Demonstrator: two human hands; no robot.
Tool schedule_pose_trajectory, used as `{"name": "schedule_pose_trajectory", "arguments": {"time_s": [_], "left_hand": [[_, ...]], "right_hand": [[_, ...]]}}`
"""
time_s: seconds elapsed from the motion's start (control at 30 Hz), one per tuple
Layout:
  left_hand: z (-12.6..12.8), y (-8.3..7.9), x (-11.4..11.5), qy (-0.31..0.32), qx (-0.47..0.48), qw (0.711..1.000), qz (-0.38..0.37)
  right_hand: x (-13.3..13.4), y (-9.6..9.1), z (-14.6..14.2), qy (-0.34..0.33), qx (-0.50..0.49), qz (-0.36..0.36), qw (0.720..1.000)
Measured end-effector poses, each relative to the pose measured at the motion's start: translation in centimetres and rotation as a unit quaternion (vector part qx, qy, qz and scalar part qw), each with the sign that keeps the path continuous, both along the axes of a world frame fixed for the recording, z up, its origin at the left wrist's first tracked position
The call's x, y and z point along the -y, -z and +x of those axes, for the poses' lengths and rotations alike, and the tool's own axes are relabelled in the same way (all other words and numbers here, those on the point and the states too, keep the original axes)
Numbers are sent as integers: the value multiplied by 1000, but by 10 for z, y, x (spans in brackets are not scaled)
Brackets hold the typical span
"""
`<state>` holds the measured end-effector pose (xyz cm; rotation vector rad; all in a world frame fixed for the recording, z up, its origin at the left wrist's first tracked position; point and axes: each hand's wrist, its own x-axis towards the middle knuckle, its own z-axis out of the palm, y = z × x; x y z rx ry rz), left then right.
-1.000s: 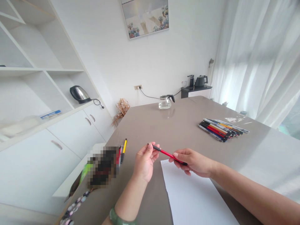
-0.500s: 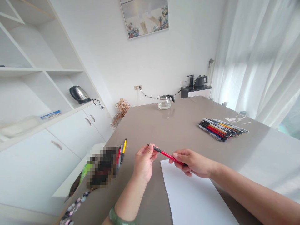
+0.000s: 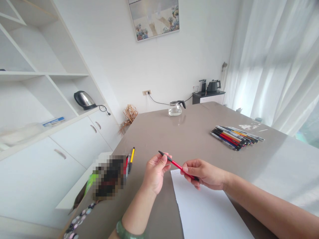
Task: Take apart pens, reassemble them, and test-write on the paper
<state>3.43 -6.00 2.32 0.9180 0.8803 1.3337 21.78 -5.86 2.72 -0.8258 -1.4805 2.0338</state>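
Note:
I hold a red pen (image 3: 176, 163) with a black tip between both hands, just above the grey table (image 3: 189, 139). My left hand (image 3: 155, 172) pinches the black end near the tip. My right hand (image 3: 203, 172) grips the red barrel's rear end with closed fingers. The pen slants from upper left to lower right. A white sheet of paper (image 3: 206, 209) lies under my right hand and forearm.
A row of several pens (image 3: 235, 135) lies to the far right on the table. A few pens (image 3: 130, 159) lie left, beside a blurred patch. A glass jug (image 3: 175, 108) stands at the far edge. White cabinets and a kettle (image 3: 84, 99) are on the left.
The pen's tip has risen slightly and my right hand has shifted a little left and down along the barrel. My left hand stays in place.

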Motion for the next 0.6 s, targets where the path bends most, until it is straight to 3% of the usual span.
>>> {"name": "schedule_pose_trajectory", "arguments": {"time_s": [0.33, 0.6], "left_hand": [[0, -1, 1, 16, 13, 1000, 17], [-1, -2, 0, -2, 26, 1000, 5]], "right_hand": [[2, -4, 2, -16, -23, -49, 998], [1, -1, -1, -7, 12, 8, 1000]]}}
